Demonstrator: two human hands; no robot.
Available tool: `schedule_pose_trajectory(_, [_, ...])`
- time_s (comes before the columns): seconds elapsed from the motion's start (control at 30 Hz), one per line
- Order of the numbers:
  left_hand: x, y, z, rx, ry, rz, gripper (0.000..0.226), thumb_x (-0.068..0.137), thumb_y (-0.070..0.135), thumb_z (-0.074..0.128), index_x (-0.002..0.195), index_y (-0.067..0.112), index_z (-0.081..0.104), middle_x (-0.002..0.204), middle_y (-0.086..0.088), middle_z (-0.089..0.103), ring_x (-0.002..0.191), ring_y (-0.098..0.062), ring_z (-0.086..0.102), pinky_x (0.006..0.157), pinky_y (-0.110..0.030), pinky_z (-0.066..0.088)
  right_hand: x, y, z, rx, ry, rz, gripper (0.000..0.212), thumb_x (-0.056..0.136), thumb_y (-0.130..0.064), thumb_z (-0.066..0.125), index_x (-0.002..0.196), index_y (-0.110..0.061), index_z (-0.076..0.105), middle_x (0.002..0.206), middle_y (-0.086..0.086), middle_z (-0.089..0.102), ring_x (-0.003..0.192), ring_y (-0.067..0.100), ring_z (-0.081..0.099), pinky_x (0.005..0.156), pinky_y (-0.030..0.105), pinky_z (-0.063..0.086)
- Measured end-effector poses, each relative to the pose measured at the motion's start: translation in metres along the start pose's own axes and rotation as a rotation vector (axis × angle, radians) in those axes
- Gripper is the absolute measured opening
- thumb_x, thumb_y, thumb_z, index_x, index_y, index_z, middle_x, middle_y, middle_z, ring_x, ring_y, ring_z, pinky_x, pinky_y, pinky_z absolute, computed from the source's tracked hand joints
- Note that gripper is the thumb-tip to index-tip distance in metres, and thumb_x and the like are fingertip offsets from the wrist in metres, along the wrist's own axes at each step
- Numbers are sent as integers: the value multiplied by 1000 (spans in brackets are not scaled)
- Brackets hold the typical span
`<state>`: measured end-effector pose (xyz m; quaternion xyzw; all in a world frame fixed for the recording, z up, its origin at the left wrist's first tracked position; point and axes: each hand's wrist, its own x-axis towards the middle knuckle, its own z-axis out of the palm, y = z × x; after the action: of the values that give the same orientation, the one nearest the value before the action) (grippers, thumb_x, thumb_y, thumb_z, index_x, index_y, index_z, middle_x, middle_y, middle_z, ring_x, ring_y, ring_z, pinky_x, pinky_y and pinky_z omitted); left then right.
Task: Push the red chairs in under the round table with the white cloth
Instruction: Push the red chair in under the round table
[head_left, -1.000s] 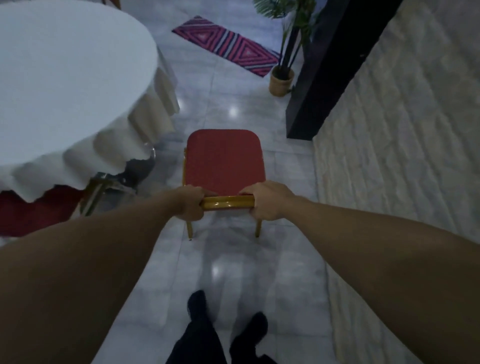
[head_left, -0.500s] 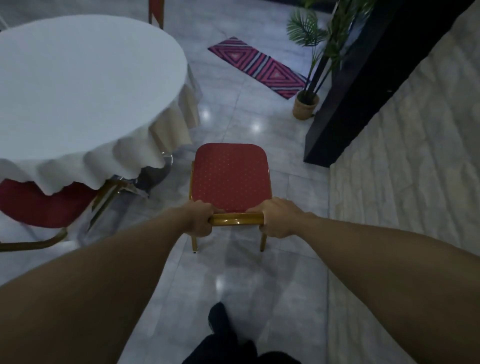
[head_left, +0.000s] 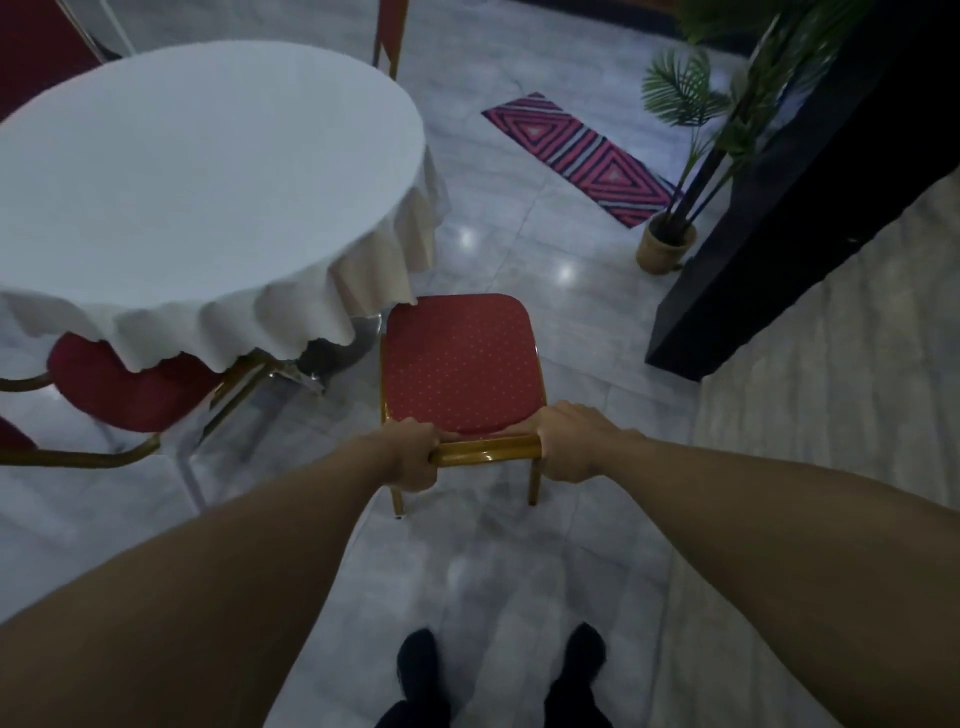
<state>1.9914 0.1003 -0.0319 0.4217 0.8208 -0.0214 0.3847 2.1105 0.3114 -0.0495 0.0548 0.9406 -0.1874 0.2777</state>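
1. Right now, both hands grip the gold top rail of the red chair at centre frame: left hand is wrapped round the rail's left end, right hand clenched on its right end.
2. Chair seat faces away from the camera; its far left corner sits just beside the hanging edge of the white cloth, seat otherwise clear of the table.
3. Round table fills upper left of frame.
4. Second red chair at lower left of the table, seat partly under the cloth.
5. Striped rug and potted plant upper right, beside a black panel.
6. Two dark shoes at bottom centre on the marble floor.
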Motion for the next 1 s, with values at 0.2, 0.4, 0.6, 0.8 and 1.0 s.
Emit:
schedule_pose_trajectory(0.2, [21, 29, -2, -132, 47, -110, 66, 84, 10, 52, 142, 42, 50, 114, -5, 67, 109, -26, 63, 96, -43, 54, 11, 43, -25, -84, -24, -117, 53, 88, -21, 62, 131, -51, 68, 100, -8, 69, 89, 20, 61, 70, 33, 42])
schedule_pose_trajectory(0.4, [46, 71, -12, -229, 108, -179, 65, 86, 7, 53, 144, 37, 50, 95, 0, 63, 97, -22, 63, 83, -34, 53, 24, 90, -59, -186, -54, -230, 45, 89, -22, 60, 123, -49, 71, 95, -7, 69, 90, 24, 65, 68, 35, 44])
schedule_pose_trajectory(0.6, [75, 98, -23, -247, 161, -225, 69, 86, 11, 52, 147, 41, 45, 109, -3, 67, 105, -25, 63, 85, -31, 47, 46, 126, -88, -255, -74, -330, 49, 88, -22, 59, 126, -51, 69, 91, -9, 69, 83, 20, 65, 63, 32, 45])
schedule_pose_trajectory(0.8, [113, 106, -45, -318, 181, -283, 59, 84, 16, 54, 137, 41, 54, 94, -2, 65, 92, -25, 64, 75, -31, 46, 80, 159, -128, -320, -91, -393, 43, 91, -23, 61, 124, -50, 69, 81, -16, 59, 72, 11, 55, 62, 33, 49])
schedule_pose_trajectory(1.0, [144, 114, -67, -379, 165, -393, 27, 84, 22, 57, 108, 15, 64, 102, -9, 65, 96, -28, 64, 82, -37, 51, 107, 181, -164, -350, -116, -458, 30, 97, -23, 62, 109, -51, 67, 78, -17, 54, 73, 12, 54, 60, 30, 42])
